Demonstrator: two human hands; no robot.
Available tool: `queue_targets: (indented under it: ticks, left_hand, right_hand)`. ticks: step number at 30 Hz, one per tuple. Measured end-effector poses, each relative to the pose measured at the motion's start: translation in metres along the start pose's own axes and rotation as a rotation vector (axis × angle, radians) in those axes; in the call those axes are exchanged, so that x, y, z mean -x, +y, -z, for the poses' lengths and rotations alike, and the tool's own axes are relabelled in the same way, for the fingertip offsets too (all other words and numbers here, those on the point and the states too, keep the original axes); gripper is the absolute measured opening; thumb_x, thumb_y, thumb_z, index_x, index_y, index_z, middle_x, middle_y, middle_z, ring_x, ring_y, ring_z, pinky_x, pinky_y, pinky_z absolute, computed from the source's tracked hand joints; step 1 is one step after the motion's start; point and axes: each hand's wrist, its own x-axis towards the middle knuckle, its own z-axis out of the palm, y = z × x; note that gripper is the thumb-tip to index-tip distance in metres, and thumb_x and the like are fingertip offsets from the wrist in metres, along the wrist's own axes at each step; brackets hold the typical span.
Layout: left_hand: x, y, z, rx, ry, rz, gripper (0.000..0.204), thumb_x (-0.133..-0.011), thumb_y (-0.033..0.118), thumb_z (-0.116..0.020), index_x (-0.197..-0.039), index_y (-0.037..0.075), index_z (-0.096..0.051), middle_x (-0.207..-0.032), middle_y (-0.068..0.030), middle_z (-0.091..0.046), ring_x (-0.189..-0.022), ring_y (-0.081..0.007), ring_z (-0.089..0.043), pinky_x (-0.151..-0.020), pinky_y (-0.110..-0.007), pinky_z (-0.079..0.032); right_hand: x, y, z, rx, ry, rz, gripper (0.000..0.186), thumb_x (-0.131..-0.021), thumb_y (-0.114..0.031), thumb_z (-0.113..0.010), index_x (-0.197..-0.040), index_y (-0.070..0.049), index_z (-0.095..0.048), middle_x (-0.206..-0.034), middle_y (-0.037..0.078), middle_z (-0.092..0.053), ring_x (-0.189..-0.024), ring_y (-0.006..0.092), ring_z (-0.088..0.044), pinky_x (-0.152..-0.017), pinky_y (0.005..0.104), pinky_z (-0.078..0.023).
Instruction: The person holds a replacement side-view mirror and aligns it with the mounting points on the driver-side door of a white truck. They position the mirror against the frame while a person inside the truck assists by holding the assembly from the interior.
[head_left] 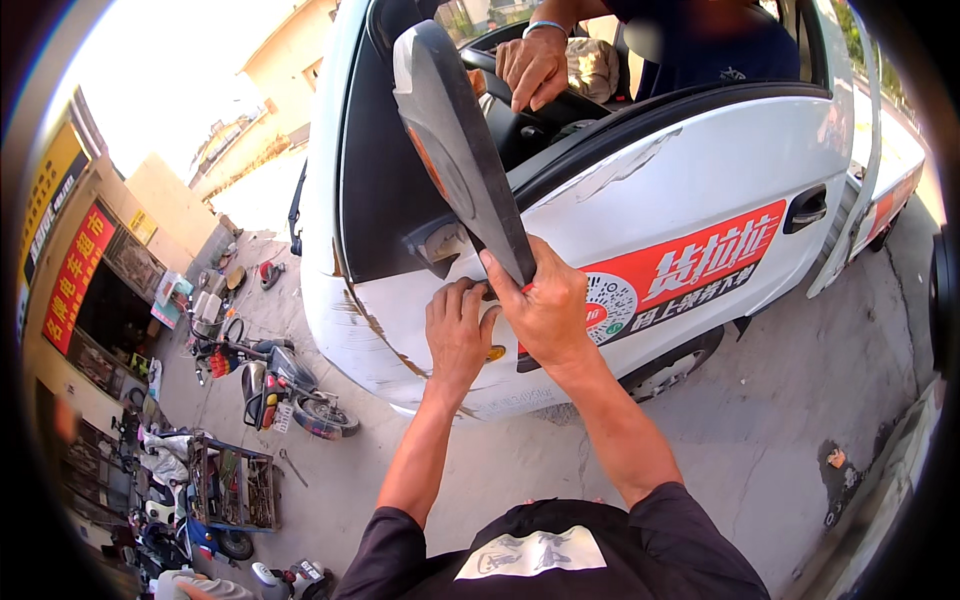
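Note:
A large dark grey side mirror with an orange strip stands tilted in front of the window of a white vehicle. My right hand is closed round its lower end, thumb over the near face. Just left of that, my left hand has its fingers bent and drawn together below the mirror, close to the door. What its fingertips hold, if anything, is hidden. Above my left hand, a grey mirror bracket juts from the black corner panel. The white door carries a red printed sticker and scratches.
Someone in a dark shirt sits inside the vehicle, one hand hanging over the steering wheel. A motorcycle and a loaded cart stand on the concrete at left, near shopfronts. A low wall edge runs along the lower right.

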Motion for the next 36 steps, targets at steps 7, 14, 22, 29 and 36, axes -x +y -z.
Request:
queue_targets:
  ticks: [7,14,22,29,36]
  left_hand:
    - [-0.011,0.001,0.011,0.066,-0.022,0.016,0.043,-0.083,0.018,-0.078,-0.120,0.005,-0.059,-0.120,-0.0119,-0.061,-0.109,-0.0326,-0.056,-0.087,-0.044,-0.044]
    - [-0.027,-0.005,0.035,0.100,0.043,0.055,0.029,-0.085,0.015,-0.077,-0.111,0.006,-0.066,-0.088,-0.0036,-0.071,-0.084,-0.0248,-0.063,-0.072,-0.039,-0.049]
    - [-0.053,-0.006,0.065,0.129,0.176,0.046,0.021,-0.089,0.005,-0.073,-0.108,0.000,-0.066,-0.087,-0.0112,-0.068,-0.078,-0.0252,-0.068,-0.062,-0.034,-0.052]
    - [-0.119,-0.016,0.086,0.086,0.345,-0.029,0.035,-0.096,0.009,-0.067,-0.129,0.001,-0.058,-0.125,-0.0173,-0.060,-0.111,-0.0325,-0.061,-0.093,-0.040,-0.051]
    - [-0.216,-0.038,0.103,0.343,0.457,0.027,0.040,-0.103,0.022,-0.061,-0.137,0.003,-0.054,-0.130,-0.0153,-0.058,-0.114,-0.0265,-0.059,-0.098,-0.038,-0.048]
  right_hand:
    - [-0.007,0.000,0.006,0.004,-0.068,-0.015,0.025,-0.092,-0.017,-0.076,-0.098,0.005,-0.067,-0.073,0.014,-0.070,-0.057,0.0242,-0.069,-0.051,0.0324,-0.053]
    - [-0.032,-0.005,0.020,-0.048,-0.170,-0.120,0.022,-0.092,-0.015,-0.074,-0.097,0.006,-0.068,-0.072,0.014,-0.071,-0.061,0.0220,-0.070,-0.055,0.0325,-0.053]
    - [-0.058,0.000,0.035,-0.006,-0.190,-0.041,0.023,-0.093,-0.016,-0.074,-0.098,0.006,-0.068,-0.067,0.012,-0.069,-0.055,0.0190,-0.067,-0.054,0.0304,-0.050]
    - [-0.078,-0.002,0.050,-0.043,-0.297,-0.166,0.027,-0.092,-0.020,-0.074,-0.099,0.006,-0.067,-0.062,0.012,-0.064,-0.052,0.0198,-0.061,-0.052,0.0326,-0.046]
    - [-0.081,0.004,0.053,-0.062,-0.320,-0.191,0.026,-0.092,-0.020,-0.073,-0.097,0.005,-0.065,-0.059,0.017,-0.062,-0.053,0.0324,-0.064,-0.054,0.0381,-0.047]
